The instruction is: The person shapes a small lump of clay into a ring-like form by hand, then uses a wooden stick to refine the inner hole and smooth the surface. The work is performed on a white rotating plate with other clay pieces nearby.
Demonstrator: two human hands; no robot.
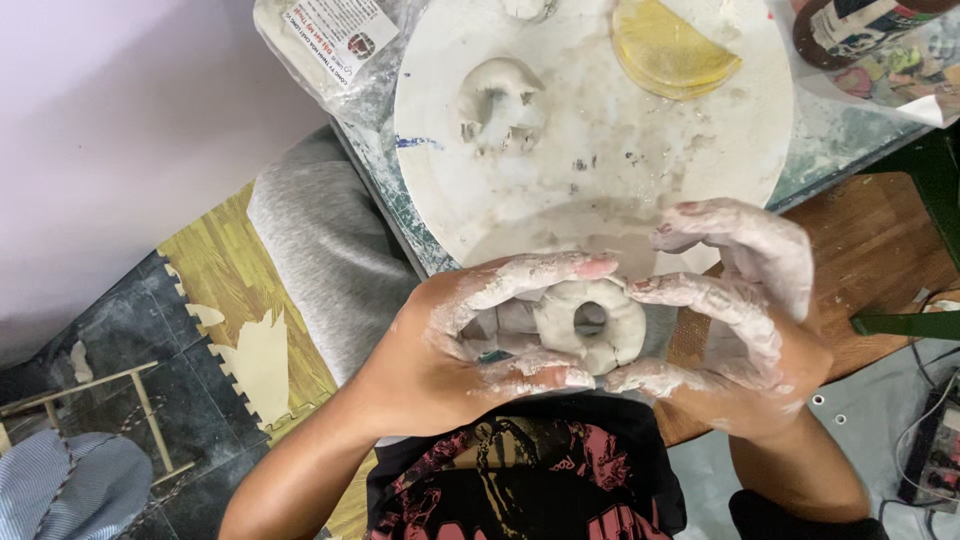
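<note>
A white clay ring (pixel 590 322) with a hole in its middle sits between both hands, close to my body. My left hand (pixel 470 335), smeared with white clay, cups it from the left with thumb and fingers around its edge. From the right, my clay-coated right hand (pixel 735 305) pinches the ring with thumb and forefinger. Further away, a second rough clay ring (pixel 497 100) lies on a round white board (pixel 600 160).
A yellow half-round sponge (pixel 672 50) rests at the board's far right. A clear plastic bag with a printed label (pixel 335 45) lies at the far left, a dark bottle (pixel 850 25) at the far right. Below right are a wooden stool (pixel 880 250) and cables (pixel 925 430).
</note>
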